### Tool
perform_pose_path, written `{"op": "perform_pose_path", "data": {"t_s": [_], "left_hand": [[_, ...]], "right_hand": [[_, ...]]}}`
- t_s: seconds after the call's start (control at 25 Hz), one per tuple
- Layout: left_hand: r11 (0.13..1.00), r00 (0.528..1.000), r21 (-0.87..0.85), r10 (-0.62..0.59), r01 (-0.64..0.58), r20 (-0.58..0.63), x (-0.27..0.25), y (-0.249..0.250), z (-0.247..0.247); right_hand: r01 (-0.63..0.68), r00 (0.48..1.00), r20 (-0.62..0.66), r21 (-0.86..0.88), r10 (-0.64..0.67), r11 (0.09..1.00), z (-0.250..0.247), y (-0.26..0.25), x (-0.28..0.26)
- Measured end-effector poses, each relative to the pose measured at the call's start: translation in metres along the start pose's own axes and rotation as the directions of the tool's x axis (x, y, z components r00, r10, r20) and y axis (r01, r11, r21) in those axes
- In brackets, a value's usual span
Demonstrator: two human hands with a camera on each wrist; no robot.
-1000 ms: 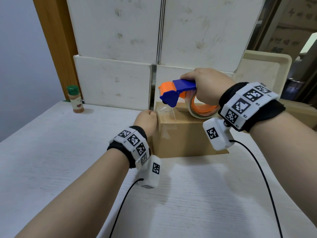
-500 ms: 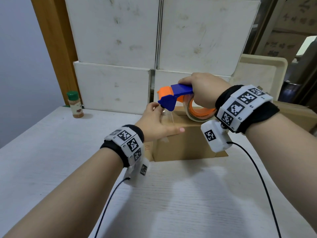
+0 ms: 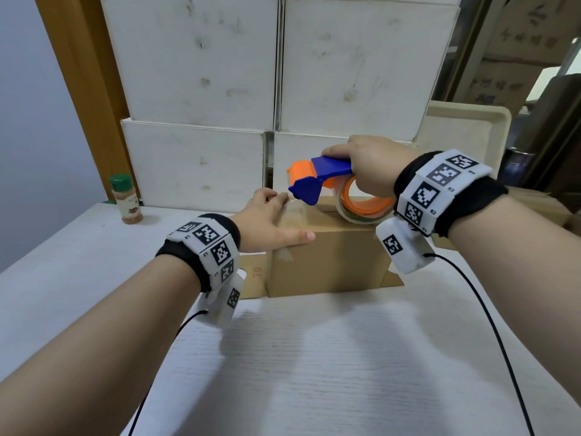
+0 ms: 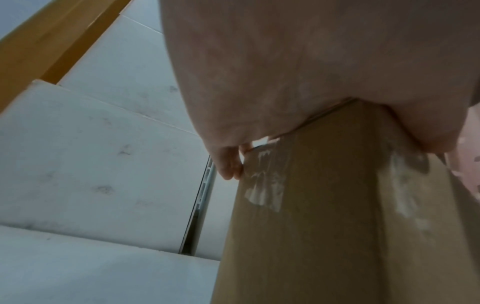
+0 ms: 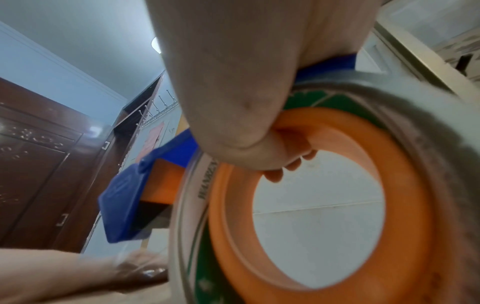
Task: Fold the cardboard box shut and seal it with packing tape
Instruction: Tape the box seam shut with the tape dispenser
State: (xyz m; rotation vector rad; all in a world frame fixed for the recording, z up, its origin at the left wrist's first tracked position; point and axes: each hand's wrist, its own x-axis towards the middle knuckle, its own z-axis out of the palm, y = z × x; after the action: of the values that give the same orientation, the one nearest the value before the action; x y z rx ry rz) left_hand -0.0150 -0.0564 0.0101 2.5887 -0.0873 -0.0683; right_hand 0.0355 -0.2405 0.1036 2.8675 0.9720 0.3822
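Two hands work over a small brown corrugated cardboard box [image 3: 327, 259] that I see standing on the pale wood-grain table [image 3: 314, 372] in the head view, its top folded shut, with a loose flap lying flat at each lower side. My left hand [image 3: 267, 221] lies palm-down on the box's top left edge, fingers straight and spread flat, thumb stretched along the front top edge. My right hand [image 3: 374, 165] hovers above the box's top, wrist bent down, fingers curled round the blue plastic handle of the blue-and-orange tape dispenser [image 3: 317, 180], whose roll of clear packing tape [image 3: 361, 209] on an orange core hangs just above the cardboard. A thin clear strip runs from the dispenser's blue nose down to the box top by my left fingertips. Behind stand stacked smudged white cartons [image 3: 201, 89], a small spice jar with a green cap [image 3: 125, 199] and a cream plastic tray [image 3: 468, 127] leaning upright. From the left wrist, the palm [image 4: 311, 72] presses on the box's upper edge [image 4: 324, 205], where glossy wrinkled tape patches cling to the matte cardboard wall; one fingertip hooks over the far corner. From the right wrist, my fingers [image 5: 275, 174] wrap through the smooth orange ring of the dispenser [image 5: 337, 205], gripping it firmly, with the blue guard [image 5: 122, 205] ahead.
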Motion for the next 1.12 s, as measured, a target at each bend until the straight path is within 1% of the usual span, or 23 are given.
{"op": "perform_pose_path", "data": {"t_s": [0.4, 0.6, 0.72, 0.8, 0.88, 1.0, 1.12], "left_hand": [[0.98, 0.997, -0.198, 0.002, -0.018, -0.082, -0.004, -0.012, -0.002], [0.975, 0.994, -0.22, 0.009, -0.033, -0.109, -0.011, -0.016, -0.005], [0.969, 0.988, -0.248, -0.018, -0.021, -0.152, -0.017, -0.026, -0.011], [0.968, 0.984, -0.249, -0.048, 0.004, -0.173, -0.021, -0.034, -0.016], [0.967, 0.986, -0.255, -0.049, 0.007, -0.16, -0.023, -0.039, -0.019], [0.964, 0.991, -0.267, -0.035, -0.002, -0.131, -0.023, -0.041, -0.021], [0.967, 0.991, -0.254, -0.02, -0.014, -0.129, -0.021, -0.043, -0.021]], "right_hand": [[0.032, 0.999, 0.043, -0.04, -0.03, 0.999, -0.006, -0.005, -0.002], [0.055, 0.998, 0.04, -0.016, -0.054, 0.998, -0.006, -0.012, 0.0], [0.064, 0.997, 0.041, -0.094, -0.06, 0.994, -0.008, -0.006, -0.002], [0.04, 0.999, 0.04, -0.165, -0.034, 0.985, -0.007, 0.001, -0.007], [0.035, 0.999, 0.046, -0.193, -0.026, 0.981, -0.005, 0.004, -0.009], [0.03, 0.999, 0.037, -0.188, -0.024, 0.982, -0.004, 0.002, -0.008], [0.018, 0.999, 0.039, -0.174, -0.011, 0.985, -0.003, 0.004, -0.007]]}}
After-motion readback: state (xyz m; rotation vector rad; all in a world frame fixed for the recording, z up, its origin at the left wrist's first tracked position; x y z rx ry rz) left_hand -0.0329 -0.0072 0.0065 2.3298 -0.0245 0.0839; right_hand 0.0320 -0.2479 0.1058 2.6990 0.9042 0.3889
